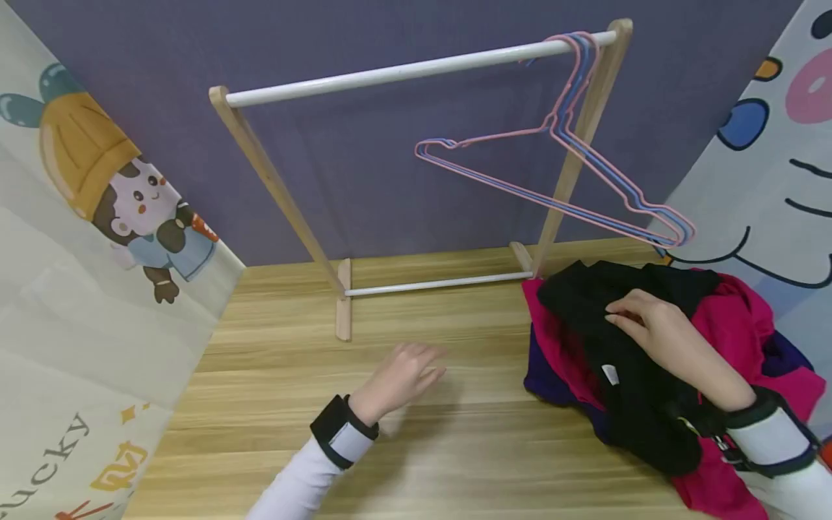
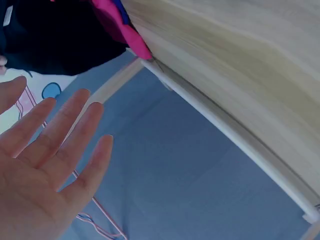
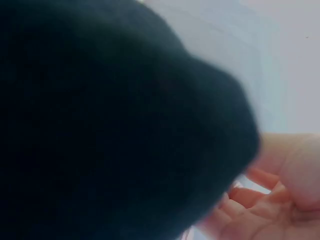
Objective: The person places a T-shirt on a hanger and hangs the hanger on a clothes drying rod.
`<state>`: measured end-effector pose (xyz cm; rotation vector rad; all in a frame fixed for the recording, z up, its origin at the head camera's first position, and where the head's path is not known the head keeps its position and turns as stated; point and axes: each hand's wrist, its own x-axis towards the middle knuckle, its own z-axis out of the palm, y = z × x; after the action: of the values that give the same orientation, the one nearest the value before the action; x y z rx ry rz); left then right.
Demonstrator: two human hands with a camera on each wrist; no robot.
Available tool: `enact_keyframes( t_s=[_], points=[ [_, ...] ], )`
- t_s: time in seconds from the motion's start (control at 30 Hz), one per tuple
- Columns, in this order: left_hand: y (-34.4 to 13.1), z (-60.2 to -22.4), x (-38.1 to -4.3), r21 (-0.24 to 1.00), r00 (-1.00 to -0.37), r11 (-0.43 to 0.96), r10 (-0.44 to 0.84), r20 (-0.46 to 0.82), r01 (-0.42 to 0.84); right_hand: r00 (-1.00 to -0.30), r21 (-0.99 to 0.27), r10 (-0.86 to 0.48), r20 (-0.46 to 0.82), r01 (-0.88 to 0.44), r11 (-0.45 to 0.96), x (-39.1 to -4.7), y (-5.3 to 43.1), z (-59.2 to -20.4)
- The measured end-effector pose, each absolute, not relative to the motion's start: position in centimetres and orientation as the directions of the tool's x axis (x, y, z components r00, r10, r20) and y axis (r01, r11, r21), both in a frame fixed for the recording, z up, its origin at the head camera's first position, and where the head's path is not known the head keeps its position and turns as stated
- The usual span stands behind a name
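Observation:
A heap of clothes lies on the right of the wooden table, with a black garment [image 1: 633, 383] bearing a small white label on top. My right hand [image 1: 663, 336] pinches the black garment near its upper part, thumb and fingers together at the cloth. Dark cloth [image 3: 115, 125] fills much of the right wrist view, partly covering the fingers of that hand. My left hand [image 1: 396, 379] hovers over the table left of the heap, holding nothing. Its fingers [image 2: 70, 130] are spread and relaxed in the left wrist view. Magenta clothing [image 1: 747, 318] and dark purple clothing [image 1: 546, 372] show under the black one.
A small wooden rack with a white top rail [image 1: 403, 72] stands at the back of the table. Several pink and blue hangers [image 1: 565, 202] hang at its right end, above the heap. A lower white bar [image 1: 435, 284] joins the feet. Printed panels [image 1: 65, 289] flank both sides.

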<state>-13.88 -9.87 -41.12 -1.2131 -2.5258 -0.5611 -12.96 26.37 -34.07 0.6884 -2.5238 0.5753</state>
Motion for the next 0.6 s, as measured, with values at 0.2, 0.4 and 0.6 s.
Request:
enact_keyframes(
  t_s=[0.2, 0.4, 0.6],
  points=[
    [-8.9, -39.3, -15.5, 0.202, -0.559, 0.527, 0.714, 0.421, 0.825, -0.752, -0.297, -0.388, 0.532, -0.595, 0.746, -13.6, 26.1, -32.1],
    [-7.6, -36.9, -17.0, 0.191, -0.507, 0.48, 0.711, 0.488, 0.856, -0.734, -0.319, -0.427, 0.528, -0.637, 0.702, -14.1, 25.5, -30.4],
    [-6.2, -34.8, -17.6, 0.126, -0.437, 0.451, 0.695, 0.572, 0.883, -0.732, -0.351, -0.469, 0.495, -0.662, 0.663, -14.5, 24.2, -29.0]
  ],
)
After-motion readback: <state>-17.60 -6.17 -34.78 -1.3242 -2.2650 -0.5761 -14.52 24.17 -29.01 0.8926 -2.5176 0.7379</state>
